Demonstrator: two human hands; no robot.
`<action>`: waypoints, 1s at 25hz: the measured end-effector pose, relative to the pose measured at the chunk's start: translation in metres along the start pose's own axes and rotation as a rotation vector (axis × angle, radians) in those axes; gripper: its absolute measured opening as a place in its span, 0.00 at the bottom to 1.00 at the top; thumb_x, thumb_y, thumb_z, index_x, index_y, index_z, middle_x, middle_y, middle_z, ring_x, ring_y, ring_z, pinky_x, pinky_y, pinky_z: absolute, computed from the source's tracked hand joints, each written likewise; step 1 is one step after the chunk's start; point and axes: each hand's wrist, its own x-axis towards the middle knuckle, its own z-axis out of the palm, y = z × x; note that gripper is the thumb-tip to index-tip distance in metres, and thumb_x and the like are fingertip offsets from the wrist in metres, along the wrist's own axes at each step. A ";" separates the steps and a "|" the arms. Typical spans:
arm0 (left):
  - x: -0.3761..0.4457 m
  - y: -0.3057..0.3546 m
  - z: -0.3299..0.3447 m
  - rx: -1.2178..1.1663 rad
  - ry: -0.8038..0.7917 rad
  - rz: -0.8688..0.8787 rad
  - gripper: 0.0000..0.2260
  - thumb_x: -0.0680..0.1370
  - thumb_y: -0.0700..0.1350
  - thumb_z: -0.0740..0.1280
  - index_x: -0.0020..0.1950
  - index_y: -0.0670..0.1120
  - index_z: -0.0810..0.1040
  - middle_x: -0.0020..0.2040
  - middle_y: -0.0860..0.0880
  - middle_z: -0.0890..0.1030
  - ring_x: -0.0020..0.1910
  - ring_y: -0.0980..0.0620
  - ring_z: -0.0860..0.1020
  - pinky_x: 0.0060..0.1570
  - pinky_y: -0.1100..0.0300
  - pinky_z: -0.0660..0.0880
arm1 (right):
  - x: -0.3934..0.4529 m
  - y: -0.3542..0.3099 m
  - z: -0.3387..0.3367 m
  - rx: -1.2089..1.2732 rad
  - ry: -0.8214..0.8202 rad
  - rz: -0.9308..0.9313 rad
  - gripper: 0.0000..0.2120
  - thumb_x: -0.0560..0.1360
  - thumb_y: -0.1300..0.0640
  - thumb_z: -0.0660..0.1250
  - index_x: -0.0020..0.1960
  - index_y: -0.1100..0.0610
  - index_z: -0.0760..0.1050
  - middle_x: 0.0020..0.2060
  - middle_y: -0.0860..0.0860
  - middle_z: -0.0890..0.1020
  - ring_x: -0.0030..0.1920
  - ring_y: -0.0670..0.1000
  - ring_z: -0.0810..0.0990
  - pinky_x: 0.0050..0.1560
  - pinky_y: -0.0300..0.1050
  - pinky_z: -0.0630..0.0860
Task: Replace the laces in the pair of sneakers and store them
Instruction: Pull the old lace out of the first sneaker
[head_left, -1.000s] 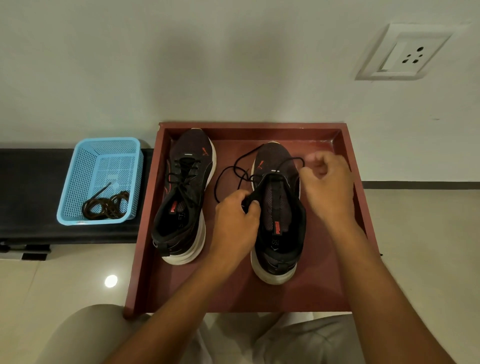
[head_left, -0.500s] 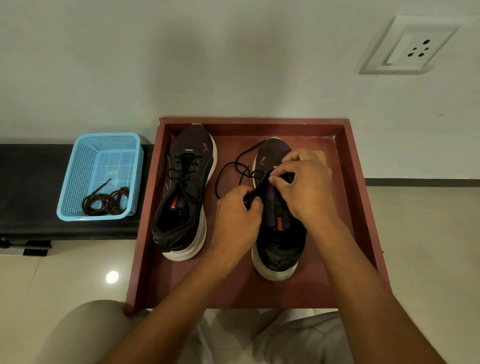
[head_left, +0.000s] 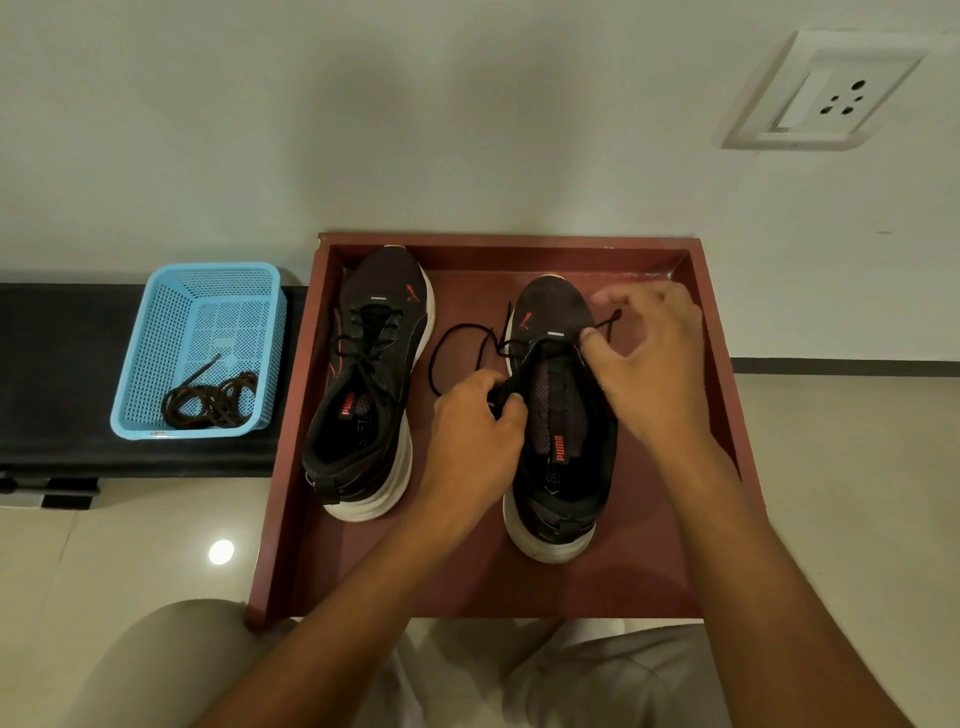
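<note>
Both hands worked at the right sneaker (head_left: 558, 415), seen from the head camera. Fingers of the left hand (head_left: 475, 434) were curled around the shoe's left eyelet edge, gripping it beside the open tongue. Thumb and forefinger of the right hand (head_left: 647, 364) pinched the black lace (head_left: 457, 345) near the sneaker's toe end, on its right side, with a short lace end sticking out past the fingertips and the other fingers loosely spread above. From the lowest eyelets the rest of that lace ran out to the left, forming a loose loop on the tray floor between the two shoes.

That sneaker stood on the red-brown tray (head_left: 727, 415), toe toward the wall, right under both hands. To its left on the same tray sat the left sneaker (head_left: 371, 384), fully laced and touched by neither hand.

Left of the tray, a blue basket (head_left: 156, 332) rested on a dark bench (head_left: 57, 364) and held a bundle of dark laces (head_left: 213, 402).
</note>
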 end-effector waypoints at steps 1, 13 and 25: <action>0.000 0.000 0.000 0.010 0.002 0.006 0.06 0.82 0.43 0.65 0.48 0.46 0.82 0.39 0.51 0.82 0.36 0.53 0.80 0.34 0.57 0.77 | -0.001 -0.005 0.003 -0.047 -0.045 -0.059 0.10 0.72 0.52 0.76 0.53 0.44 0.83 0.58 0.44 0.73 0.63 0.49 0.69 0.61 0.37 0.67; 0.001 0.001 0.000 0.018 0.005 0.013 0.06 0.81 0.42 0.66 0.48 0.46 0.82 0.38 0.52 0.82 0.36 0.56 0.79 0.31 0.66 0.73 | -0.004 -0.007 0.017 -0.135 -0.125 -0.070 0.04 0.73 0.54 0.77 0.42 0.47 0.85 0.52 0.40 0.77 0.61 0.44 0.68 0.61 0.45 0.66; -0.003 0.006 -0.005 -0.025 -0.023 0.001 0.07 0.82 0.41 0.65 0.50 0.49 0.82 0.40 0.53 0.83 0.38 0.55 0.81 0.37 0.57 0.78 | -0.003 -0.009 0.011 -0.135 -0.086 -0.068 0.08 0.72 0.49 0.77 0.50 0.42 0.84 0.59 0.41 0.74 0.66 0.49 0.68 0.62 0.43 0.66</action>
